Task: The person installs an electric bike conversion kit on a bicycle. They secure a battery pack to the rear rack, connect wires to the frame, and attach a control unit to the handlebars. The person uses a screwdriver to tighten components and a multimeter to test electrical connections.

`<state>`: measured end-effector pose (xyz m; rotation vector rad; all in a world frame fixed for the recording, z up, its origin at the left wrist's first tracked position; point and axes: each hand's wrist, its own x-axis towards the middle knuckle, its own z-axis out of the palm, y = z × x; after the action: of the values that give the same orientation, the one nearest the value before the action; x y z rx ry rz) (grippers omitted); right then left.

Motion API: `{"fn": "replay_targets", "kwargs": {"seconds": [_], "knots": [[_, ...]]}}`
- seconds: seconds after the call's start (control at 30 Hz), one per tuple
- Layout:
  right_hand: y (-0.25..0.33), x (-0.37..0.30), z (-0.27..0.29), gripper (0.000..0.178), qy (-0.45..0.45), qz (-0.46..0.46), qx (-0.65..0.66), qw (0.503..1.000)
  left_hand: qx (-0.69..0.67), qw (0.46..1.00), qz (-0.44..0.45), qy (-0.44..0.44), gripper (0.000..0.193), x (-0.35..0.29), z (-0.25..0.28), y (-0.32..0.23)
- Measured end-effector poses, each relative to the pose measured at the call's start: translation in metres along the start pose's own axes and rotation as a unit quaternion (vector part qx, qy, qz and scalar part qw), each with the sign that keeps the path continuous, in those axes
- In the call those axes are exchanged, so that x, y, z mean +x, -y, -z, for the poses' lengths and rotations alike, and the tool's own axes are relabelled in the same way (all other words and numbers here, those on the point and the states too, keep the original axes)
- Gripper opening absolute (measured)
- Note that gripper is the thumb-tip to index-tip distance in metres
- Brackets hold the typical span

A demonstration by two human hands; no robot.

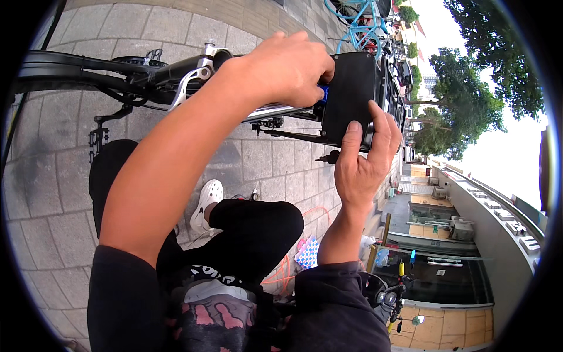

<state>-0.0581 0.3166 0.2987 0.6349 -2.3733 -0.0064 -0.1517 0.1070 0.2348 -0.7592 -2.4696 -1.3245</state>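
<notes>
A flat black box (352,88) with small screws at its corners sits on the rear of a bicycle (158,76). My left hand (287,70) reaches across to the side of the box with its fingers curled in. Its thumb meets a small blue part (324,94) beside the box; the fingers partly hide this part, so its kind is unclear. My right hand (363,161) holds the box's near corner, thumb on the face and fingers along the edge. Just below the box hangs a small bunch of dark keys (328,157).
Grey paving (64,176) lies beneath the bicycle. An orange cord (284,273) and a blue-and-white checked packet (307,253) lie near my leg. Light blue bicycles (358,29) stand beyond the box, and another vehicle with a round mirror (417,320) is at the right.
</notes>
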Motion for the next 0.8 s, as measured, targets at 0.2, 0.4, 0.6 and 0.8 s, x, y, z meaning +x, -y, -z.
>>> {"fn": "replay_targets", "kwargs": {"seconds": [0.2,0.4,0.6,0.8], "knots": [[0.003,0.002,-0.001,0.038,-0.007,-0.009,0.025,1.0,0.047,0.995,0.066,-0.064,0.044,-0.001,-0.023,-0.01],[-0.004,-0.002,-0.006,0.041,-0.04,-0.015,0.032,0.999,0.026,0.995,0.085,-0.033,0.045,0.002,-0.019,-0.015],[-0.008,0.0,-0.005,0.04,-0.07,0.002,0.054,0.996,-0.108,0.989,0.103,0.006,0.032,0.013,-0.002,0.0],[-0.004,0.001,-0.001,0.038,-0.071,0.0,0.068,0.995,-0.003,0.996,0.068,-0.048,0.035,-0.001,0.0,0.001]]}}
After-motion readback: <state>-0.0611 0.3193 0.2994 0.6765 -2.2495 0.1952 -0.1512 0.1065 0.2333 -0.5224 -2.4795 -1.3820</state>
